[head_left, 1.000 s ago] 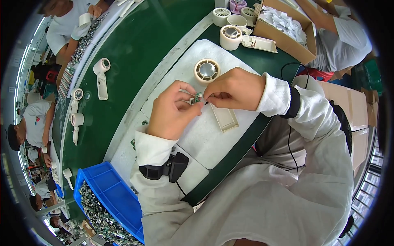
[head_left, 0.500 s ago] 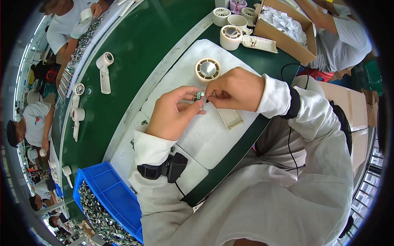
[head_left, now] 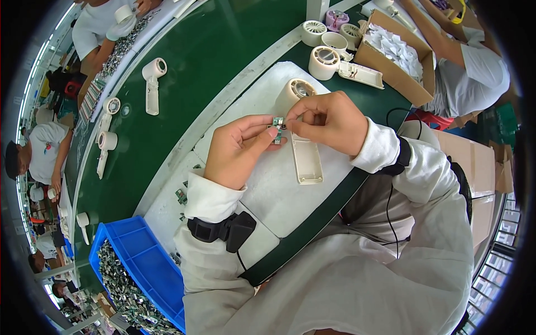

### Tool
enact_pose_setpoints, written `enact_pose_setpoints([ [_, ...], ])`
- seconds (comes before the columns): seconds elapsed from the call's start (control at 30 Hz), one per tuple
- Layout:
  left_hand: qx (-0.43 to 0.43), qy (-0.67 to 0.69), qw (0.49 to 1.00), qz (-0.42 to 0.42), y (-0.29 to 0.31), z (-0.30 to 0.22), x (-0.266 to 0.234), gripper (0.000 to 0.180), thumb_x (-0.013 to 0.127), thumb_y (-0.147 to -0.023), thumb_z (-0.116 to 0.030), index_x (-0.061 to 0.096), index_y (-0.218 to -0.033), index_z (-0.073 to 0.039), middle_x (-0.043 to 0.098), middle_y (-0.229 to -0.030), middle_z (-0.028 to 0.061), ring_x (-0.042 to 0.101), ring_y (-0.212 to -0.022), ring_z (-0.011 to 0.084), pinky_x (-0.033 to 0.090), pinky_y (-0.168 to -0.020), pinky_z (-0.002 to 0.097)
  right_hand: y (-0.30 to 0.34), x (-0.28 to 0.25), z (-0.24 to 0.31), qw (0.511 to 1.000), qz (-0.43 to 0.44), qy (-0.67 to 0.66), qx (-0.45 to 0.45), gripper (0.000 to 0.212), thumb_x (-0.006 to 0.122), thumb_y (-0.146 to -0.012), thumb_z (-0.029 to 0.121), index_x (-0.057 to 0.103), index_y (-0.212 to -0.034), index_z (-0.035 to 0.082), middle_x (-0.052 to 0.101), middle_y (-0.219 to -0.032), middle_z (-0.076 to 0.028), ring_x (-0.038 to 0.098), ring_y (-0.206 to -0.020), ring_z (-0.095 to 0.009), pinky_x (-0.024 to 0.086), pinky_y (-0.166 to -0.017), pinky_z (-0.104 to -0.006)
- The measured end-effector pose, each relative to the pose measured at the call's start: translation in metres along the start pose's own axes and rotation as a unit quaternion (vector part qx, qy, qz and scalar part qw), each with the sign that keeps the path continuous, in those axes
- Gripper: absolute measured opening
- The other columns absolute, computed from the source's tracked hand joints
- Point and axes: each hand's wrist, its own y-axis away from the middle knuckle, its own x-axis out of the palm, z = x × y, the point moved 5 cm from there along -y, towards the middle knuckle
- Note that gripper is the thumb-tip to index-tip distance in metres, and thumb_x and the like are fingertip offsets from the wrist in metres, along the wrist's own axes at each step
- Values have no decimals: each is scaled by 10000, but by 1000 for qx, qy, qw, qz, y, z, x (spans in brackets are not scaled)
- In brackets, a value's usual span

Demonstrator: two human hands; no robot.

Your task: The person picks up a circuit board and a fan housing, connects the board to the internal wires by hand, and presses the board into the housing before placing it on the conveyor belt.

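My left hand (head_left: 240, 149) pinches a small green circuit board (head_left: 277, 138) between thumb and fingers, above the white work mat. At the board's upper right edge, my right hand (head_left: 329, 121) has thumb and forefinger pressed together. A tiny dark piece shows by those fingertips, too small to name. Beneath the hands lies a cream handheld fan, its round head (head_left: 288, 97) beyond my right hand and its open, hollow handle (head_left: 308, 163) toward me. My right fingers cover the join between head and handle.
A blue bin (head_left: 146, 255) full of small boards stands at the left. Loose green boards (head_left: 181, 196) lie by my left forearm. Cream fan parts (head_left: 325, 61) and a cardboard box (head_left: 363, 54) of white pieces sit far right. Fans (head_left: 152, 84) lie on the green belt; people sit around.
The fan has turned, so its handle now points more toward me and its head tilts away. The board is held more upright. Both hands stay together at it, and the whole view has shifted slightly.
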Motion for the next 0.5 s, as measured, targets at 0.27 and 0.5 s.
enact_pose_setpoints([
  [0.27,3,42,999,-34,-1,-2,1,271,617,-945,-15,591,-1180,119,697,-1055,172,696,-933,204,592,-833,311,-1,2,1,1000,21,4,-12,137,695,-860,100,693,-949,-3,562,-591,10,461,-532,-37,374,-502,-223],
  [0.5,8,58,998,-33,2,-3,1,259,625,-939,-12,605,-1166,110,696,-1046,168,698,-920,203,597,-828,315,-2,2,-2,999,-11,-42,15,155,688,-878,118,684,-949,-20,551,-603,30,457,-567,-28,377,-527,-213],
])
